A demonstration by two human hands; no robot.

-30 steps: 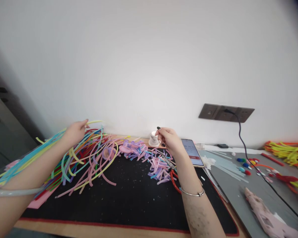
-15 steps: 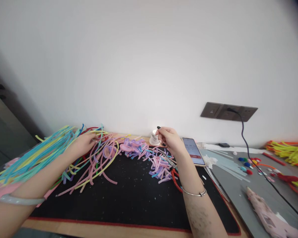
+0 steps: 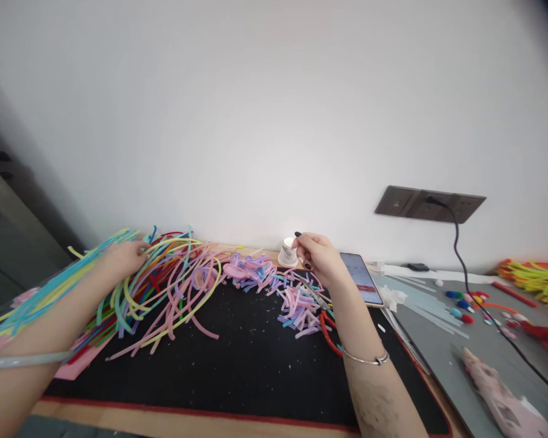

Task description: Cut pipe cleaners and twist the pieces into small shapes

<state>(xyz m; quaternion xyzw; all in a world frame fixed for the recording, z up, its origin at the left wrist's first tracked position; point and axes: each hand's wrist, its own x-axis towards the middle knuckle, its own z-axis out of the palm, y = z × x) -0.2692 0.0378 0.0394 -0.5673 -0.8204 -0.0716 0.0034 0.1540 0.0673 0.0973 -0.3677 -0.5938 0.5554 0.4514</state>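
My left hand (image 3: 126, 257) is at the pile of long coloured pipe cleaners (image 3: 139, 292) at the left, fingers bent over them; whether it grips one cannot be made out. Raised beside a small white cup (image 3: 288, 252), my right hand (image 3: 317, 255) has its thumb and finger pinched together, and anything between them is too small to name. Under my right hand lie short pink, purple and blue pieces (image 3: 299, 307) and scissors with red handles (image 3: 325, 331). Curled pink and purple pipe cleaners (image 3: 246, 271) sit at the mat's back edge.
A black mat (image 3: 237, 371) with a red edge covers the table. At right are a phone (image 3: 363, 281), a grey board (image 3: 438, 359) with pompoms (image 3: 461, 316), a pink glue gun (image 3: 506, 395), yellow pipe cleaners (image 3: 534, 280) and a black cable (image 3: 466, 292) from the wall socket.
My left hand has moved left over the pile, from the curled strands toward the blue and yellow ones. My right hand keeps its pinch beside the cup. The view has shifted slightly.
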